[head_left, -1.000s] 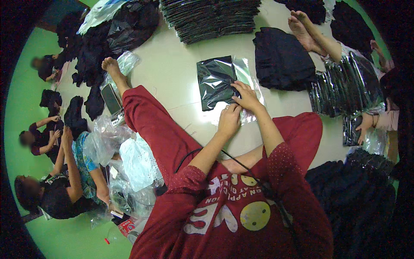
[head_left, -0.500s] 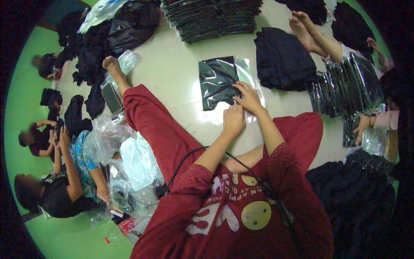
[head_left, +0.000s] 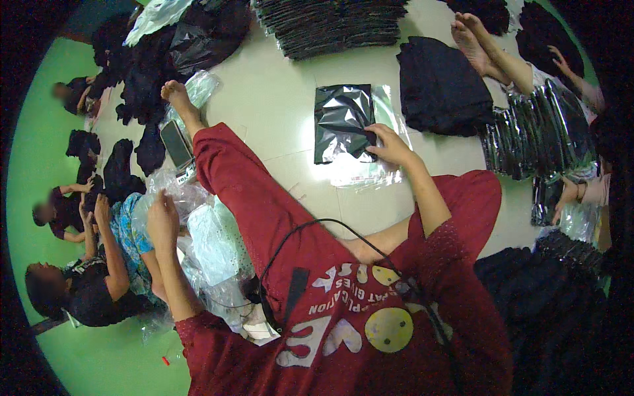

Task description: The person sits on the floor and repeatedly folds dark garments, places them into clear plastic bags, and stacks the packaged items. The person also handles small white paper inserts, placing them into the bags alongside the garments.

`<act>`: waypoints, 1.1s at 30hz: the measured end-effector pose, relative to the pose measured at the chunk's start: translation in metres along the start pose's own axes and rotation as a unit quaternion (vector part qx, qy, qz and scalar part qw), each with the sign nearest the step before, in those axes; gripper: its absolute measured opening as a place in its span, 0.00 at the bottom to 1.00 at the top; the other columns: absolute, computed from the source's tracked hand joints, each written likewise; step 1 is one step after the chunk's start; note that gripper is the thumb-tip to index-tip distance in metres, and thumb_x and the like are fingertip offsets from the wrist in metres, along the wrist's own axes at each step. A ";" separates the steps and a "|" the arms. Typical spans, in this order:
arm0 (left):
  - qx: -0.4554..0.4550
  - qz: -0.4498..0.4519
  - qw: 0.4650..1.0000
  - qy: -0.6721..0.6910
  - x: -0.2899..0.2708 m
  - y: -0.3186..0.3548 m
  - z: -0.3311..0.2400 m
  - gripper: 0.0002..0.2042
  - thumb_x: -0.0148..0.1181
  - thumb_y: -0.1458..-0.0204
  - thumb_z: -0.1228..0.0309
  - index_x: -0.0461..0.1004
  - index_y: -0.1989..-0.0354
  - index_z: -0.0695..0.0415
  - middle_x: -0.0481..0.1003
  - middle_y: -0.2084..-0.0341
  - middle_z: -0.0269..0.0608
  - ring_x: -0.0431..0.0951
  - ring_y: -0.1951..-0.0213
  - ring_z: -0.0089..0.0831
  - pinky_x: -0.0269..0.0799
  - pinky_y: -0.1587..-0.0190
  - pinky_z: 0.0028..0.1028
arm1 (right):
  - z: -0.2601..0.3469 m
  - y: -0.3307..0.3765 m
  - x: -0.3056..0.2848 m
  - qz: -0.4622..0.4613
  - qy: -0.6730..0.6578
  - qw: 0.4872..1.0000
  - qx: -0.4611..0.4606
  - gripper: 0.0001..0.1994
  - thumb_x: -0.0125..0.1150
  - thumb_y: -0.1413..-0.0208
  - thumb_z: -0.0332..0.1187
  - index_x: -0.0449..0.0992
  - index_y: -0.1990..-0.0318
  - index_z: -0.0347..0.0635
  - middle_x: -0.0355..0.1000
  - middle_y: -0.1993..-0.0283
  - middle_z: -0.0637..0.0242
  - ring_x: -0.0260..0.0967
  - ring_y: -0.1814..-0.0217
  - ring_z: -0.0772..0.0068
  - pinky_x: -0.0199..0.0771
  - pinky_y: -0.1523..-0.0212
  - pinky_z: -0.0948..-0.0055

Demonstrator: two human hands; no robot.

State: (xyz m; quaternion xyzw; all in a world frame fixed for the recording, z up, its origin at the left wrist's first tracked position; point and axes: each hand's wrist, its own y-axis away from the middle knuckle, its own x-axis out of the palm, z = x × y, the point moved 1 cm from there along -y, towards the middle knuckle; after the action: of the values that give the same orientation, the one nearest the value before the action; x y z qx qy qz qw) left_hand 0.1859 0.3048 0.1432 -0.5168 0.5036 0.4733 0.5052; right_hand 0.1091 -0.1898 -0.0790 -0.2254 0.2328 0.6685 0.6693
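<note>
I sit on the pale floor in red clothes with my left leg stretched out. My right hand (head_left: 389, 145) grips the right edge of a glossy black folded garment (head_left: 340, 122), which lies partly on a clear plastic bag (head_left: 370, 173) in front of me. My left hand (head_left: 162, 221) is far out to my left, fingers apart, resting on a heap of clear plastic bags (head_left: 214, 244) beside my thigh. Whether it pinches a bag is hidden.
A phone (head_left: 175, 144) lies near my foot. Stacked packed garments (head_left: 330, 23) sit ahead, a black cloth pile (head_left: 439, 89) to the right, with another person's feet (head_left: 472, 39) and a row of bagged garments (head_left: 538, 132). Other people (head_left: 86, 264) sit at left.
My left hand has left the black garment and swung down and left to the heap of clear bags. My right hand stays on the garment.
</note>
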 end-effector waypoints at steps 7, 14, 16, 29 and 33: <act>0.444 0.044 0.892 0.075 0.120 0.000 -0.176 0.11 0.51 0.57 0.76 0.67 0.62 0.59 0.69 0.62 0.47 0.71 0.58 0.43 0.68 0.56 0.36 | 0.002 0.003 -0.075 0.077 -0.133 0.983 0.105 0.28 0.58 0.51 0.29 0.57 0.41 0.42 0.68 0.54 0.59 0.66 0.56 0.73 0.67 0.55 0.75; 0.684 -0.019 0.729 0.014 0.185 -0.012 -0.215 0.09 0.46 0.53 0.71 0.63 0.62 0.55 0.66 0.57 0.45 0.68 0.52 0.39 0.62 0.47 0.37 | 0.007 0.044 -0.129 0.032 -0.197 0.971 0.130 0.27 0.57 0.50 0.27 0.57 0.42 0.42 0.68 0.54 0.59 0.66 0.58 0.74 0.67 0.57 0.77; 0.703 -0.018 0.711 0.007 0.187 -0.014 -0.214 0.09 0.45 0.53 0.70 0.63 0.63 0.54 0.66 0.57 0.44 0.68 0.53 0.38 0.62 0.47 0.37 | 0.008 0.050 -0.127 0.039 -0.201 0.968 0.144 0.27 0.57 0.50 0.26 0.56 0.41 0.42 0.68 0.55 0.58 0.66 0.58 0.74 0.67 0.57 0.76; 0.713 -0.059 0.699 -0.002 0.190 -0.006 -0.210 0.07 0.45 0.52 0.70 0.64 0.64 0.54 0.66 0.58 0.42 0.69 0.55 0.36 0.62 0.48 0.36 | 0.020 0.062 -0.117 0.029 -0.245 0.964 0.098 0.26 0.51 0.49 0.26 0.55 0.41 0.43 0.69 0.53 0.61 0.67 0.60 0.75 0.66 0.57 0.76; 0.715 -0.051 0.698 -0.016 0.199 -0.008 -0.210 0.06 0.44 0.52 0.69 0.64 0.66 0.55 0.66 0.56 0.42 0.69 0.55 0.36 0.62 0.48 0.36 | 0.003 0.079 -0.116 0.022 -0.234 0.960 0.151 0.25 0.52 0.47 0.29 0.55 0.40 0.46 0.69 0.53 0.63 0.67 0.60 0.76 0.67 0.62 0.78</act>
State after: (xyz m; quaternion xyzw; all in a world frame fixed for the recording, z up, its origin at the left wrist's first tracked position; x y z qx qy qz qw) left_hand 0.1990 0.0860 -0.0465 -0.0175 0.6549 -0.0471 0.7541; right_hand 0.0302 -0.2795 -0.0050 0.0458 0.1730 0.6743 0.7165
